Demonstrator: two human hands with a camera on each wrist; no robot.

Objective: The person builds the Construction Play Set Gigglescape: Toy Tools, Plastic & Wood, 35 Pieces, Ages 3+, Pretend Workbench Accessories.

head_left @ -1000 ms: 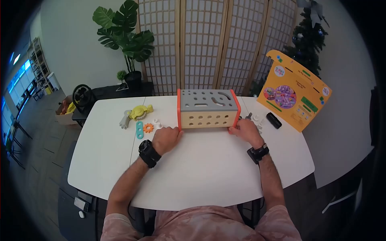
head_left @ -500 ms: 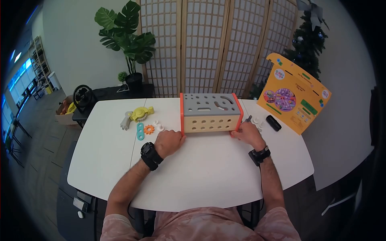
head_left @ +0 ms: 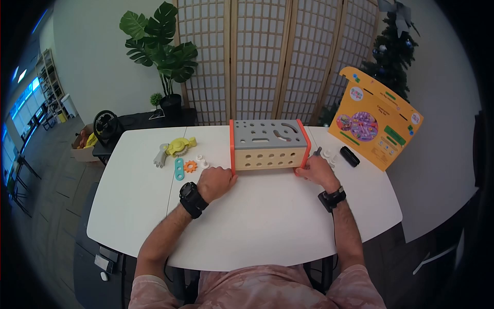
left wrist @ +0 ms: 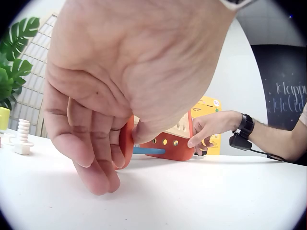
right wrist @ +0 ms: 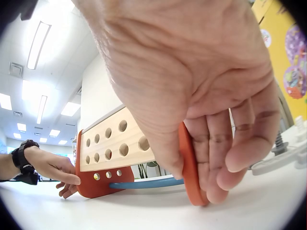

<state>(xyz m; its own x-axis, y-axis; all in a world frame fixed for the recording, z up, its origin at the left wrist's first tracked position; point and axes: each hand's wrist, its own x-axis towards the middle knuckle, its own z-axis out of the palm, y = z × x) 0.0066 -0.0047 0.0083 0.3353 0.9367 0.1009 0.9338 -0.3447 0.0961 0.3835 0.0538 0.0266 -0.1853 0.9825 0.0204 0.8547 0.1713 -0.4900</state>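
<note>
A toy workbench box [head_left: 267, 158] with a grey slotted top, a pale wooden front full of holes and red end panels stands at the table's middle. The left hand [head_left: 216, 184] pinches the lower front corner of its left panel between thumb and fingers, as the left wrist view shows. At the right panel [right wrist: 191, 167], the right hand [head_left: 320, 173] grips the lower corner the same way, thumb inside, fingers outside. Low between the panels runs a blue bar [right wrist: 148, 184].
Left on the white table [head_left: 242, 221] lie a yellow and grey toy tool [head_left: 180, 145], a teal strip [head_left: 179, 169], an orange gear [head_left: 190, 166] and white pieces. Right are grey and white pieces, a black object [head_left: 350, 156] and an upright yellow carton [head_left: 378, 121].
Compared with one second ago, the box sits slightly nearer the person and a little to the right, with both hands still gripping it. Since half a second ago little differs.
</note>
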